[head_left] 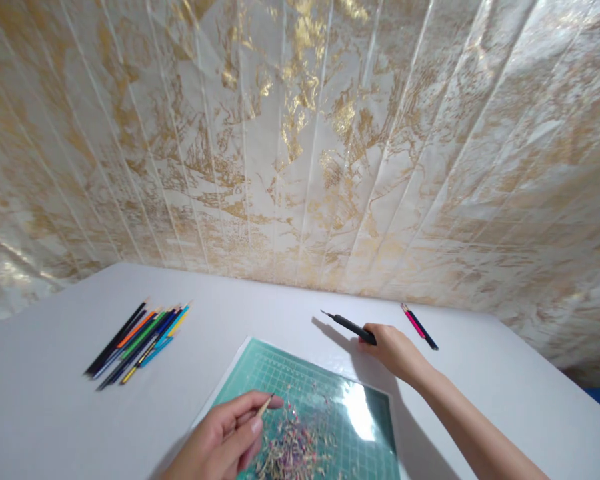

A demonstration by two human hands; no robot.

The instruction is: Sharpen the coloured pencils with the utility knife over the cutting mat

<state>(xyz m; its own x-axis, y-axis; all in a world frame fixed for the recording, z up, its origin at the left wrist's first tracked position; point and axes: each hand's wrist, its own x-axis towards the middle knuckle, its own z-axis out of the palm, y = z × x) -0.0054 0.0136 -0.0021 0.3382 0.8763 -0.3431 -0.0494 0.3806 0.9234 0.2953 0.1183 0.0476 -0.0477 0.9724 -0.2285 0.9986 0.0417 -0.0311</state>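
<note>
Over the near left part of a green gridded cutting mat (260,363), my left hand (223,437) is closed on a pencil (265,405). Only its bare wooden end and dark point stick out past the fingers; the rest is hidden in the hand. My right hand (391,348) grips a black craft knife (351,325) by the back of its handle, beyond the mat's far right edge. The knife's slim tip points up and left, and its shadow falls on the table. A heap of pencil shavings (291,451) lies on the mat below and right of the pencil.
Several coloured pencils (147,341) lie in a loose bunch on the white table (45,393) at left. A few more pencils (419,327), pink and dark, lie at right beyond my right hand. A gold-patterned sheet (290,167) rises behind the table's far edge.
</note>
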